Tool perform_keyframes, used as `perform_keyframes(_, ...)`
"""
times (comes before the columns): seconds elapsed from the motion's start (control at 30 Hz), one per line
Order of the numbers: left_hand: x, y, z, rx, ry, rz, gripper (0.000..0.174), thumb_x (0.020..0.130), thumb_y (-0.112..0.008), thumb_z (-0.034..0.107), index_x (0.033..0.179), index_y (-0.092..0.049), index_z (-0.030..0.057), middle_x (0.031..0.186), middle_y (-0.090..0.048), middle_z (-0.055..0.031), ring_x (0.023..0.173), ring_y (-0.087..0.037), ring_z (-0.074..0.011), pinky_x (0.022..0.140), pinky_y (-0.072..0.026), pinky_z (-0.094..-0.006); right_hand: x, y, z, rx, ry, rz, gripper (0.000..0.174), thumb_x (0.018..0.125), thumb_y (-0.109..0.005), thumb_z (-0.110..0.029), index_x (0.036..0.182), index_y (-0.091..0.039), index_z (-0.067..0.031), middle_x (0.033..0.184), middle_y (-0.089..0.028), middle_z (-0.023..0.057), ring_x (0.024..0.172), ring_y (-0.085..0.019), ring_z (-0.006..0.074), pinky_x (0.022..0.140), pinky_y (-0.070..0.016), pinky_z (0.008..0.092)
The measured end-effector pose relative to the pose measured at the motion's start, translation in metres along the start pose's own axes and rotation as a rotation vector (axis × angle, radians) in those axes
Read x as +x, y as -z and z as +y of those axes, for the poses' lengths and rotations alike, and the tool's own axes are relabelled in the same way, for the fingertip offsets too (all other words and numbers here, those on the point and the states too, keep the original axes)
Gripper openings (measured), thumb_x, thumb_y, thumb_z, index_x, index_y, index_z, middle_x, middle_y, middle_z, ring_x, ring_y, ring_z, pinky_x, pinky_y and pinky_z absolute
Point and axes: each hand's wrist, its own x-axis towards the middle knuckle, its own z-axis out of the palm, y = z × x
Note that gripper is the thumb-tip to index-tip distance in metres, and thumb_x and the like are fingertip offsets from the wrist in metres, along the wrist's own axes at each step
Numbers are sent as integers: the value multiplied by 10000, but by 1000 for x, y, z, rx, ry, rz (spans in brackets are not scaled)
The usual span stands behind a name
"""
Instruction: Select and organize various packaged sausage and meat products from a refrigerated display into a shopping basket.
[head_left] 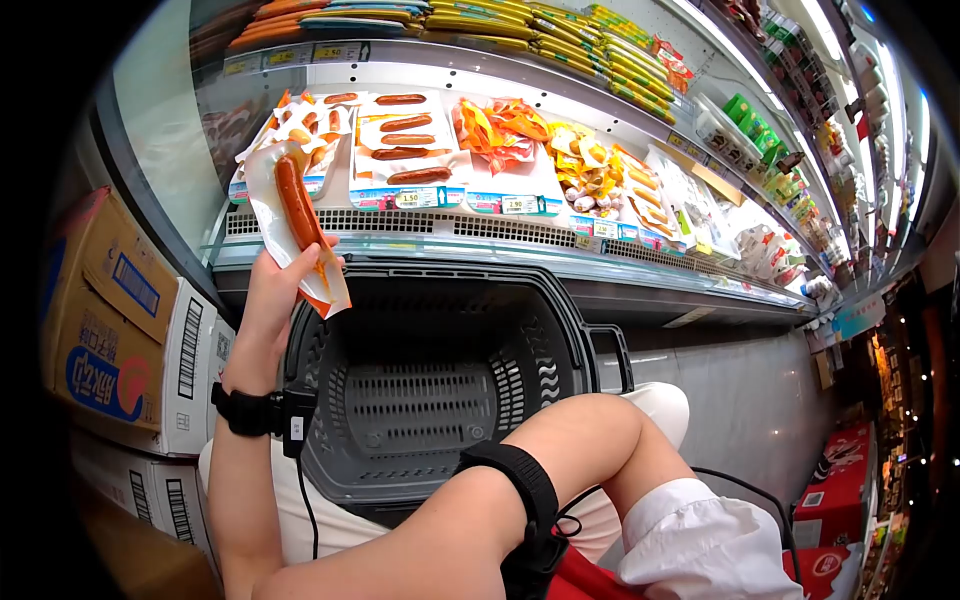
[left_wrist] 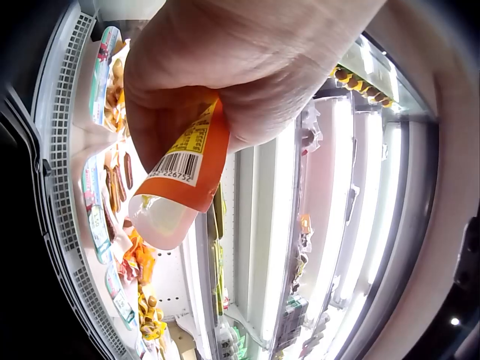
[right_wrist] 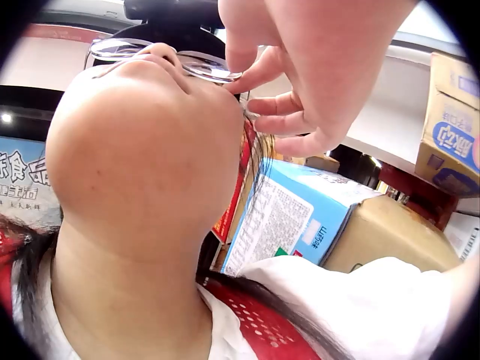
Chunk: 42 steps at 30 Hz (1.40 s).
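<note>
A packaged sausage (head_left: 295, 200) stands tilted in my left hand (head_left: 268, 305), whose thumb and fingers grip the lower end of its wrapper over the basket's left rim. The left wrist view shows my left hand (left_wrist: 225, 67) curled round the orange wrapper end (left_wrist: 199, 161) with its barcode. Raised to the side of the face, my right hand (right_wrist: 307, 67) has bent fingers, with thumb and forefinger pinching the outer edge of the glasses (right_wrist: 210, 67). The head view does not show that hand, only the bent right arm. Just past the sausage lie trays of sausages (head_left: 405, 140) on the shelf.
A black shopping basket (head_left: 420, 390) stands between the legs, below the shelf edge (head_left: 480, 250). Stacked cartons (head_left: 110, 310) are at the left. Bagged snacks (head_left: 500, 130) fill the chiller to the right, with yellow packs (head_left: 560, 40) above. Red boxes (head_left: 840, 480) stand at the right.
</note>
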Motion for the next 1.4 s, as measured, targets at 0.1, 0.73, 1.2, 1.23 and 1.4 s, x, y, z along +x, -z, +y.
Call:
perform_keyframes(0.1, -3, 3, 5, 0, -24, 7, 313, 847, -503, 143, 1116, -451, -9, 1019, -576, -104, 872, -586, -195, 732, -487, -318, 1, -5, 0, 76, -86, 46, 218, 856, -495, -51, 1039, -553, 53, 947, -597, 65, 874, -527, 81, 766, -412, 210)
perform_keyframes(0.73, -6, 15, -2, 23, -59, 113, 291, 852, -470, 90, 1124, -448, -11, 1028, -577, -103, 873, -594, -191, 681, -522, -312, -38, -81, -4, -983, 999, 429, 157, 835, -509, -70, 837, -599, 58, 818, -623, 204, 698, -578, 245, 697, -442, 289)
perform_keyframes(1.2, 0, 8, -7, 117, -55, 164, 318, 849, -471, 65, 1151, -417, -20, 1022, -575, -113, 885, -592, -200, 718, -513, -307, -66, -76, -90, -1402, 760, -633, 161, 864, -465, -73, 865, -593, 24, 861, -631, 169, 757, -550, 221, 700, -431, 282)
perform_keyframes(1.23, 0, 8, -9, 127, -42, 165, 312, 848, -468, 58, 1146, -420, -19, 1012, -579, -111, 865, -600, -204, 715, -516, -309, -67, -70, -95, -1410, 733, -661, 162, 866, -462, -73, 867, -592, 22, 864, -631, 166, 762, -548, 219, 700, -431, 281)
perform_keyframes(1.4, -1, -2, -13, 252, -130, 100, 195, 828, -491, 31, 1003, -526, -48, 935, -608, -103, 795, -601, -163, 715, -475, -278, -97, -63, -109, -1755, 192, 283, 425, 685, -566, -47, 1101, -518, 20, 992, -569, 181, 1008, -520, 301, 861, -399, 369)
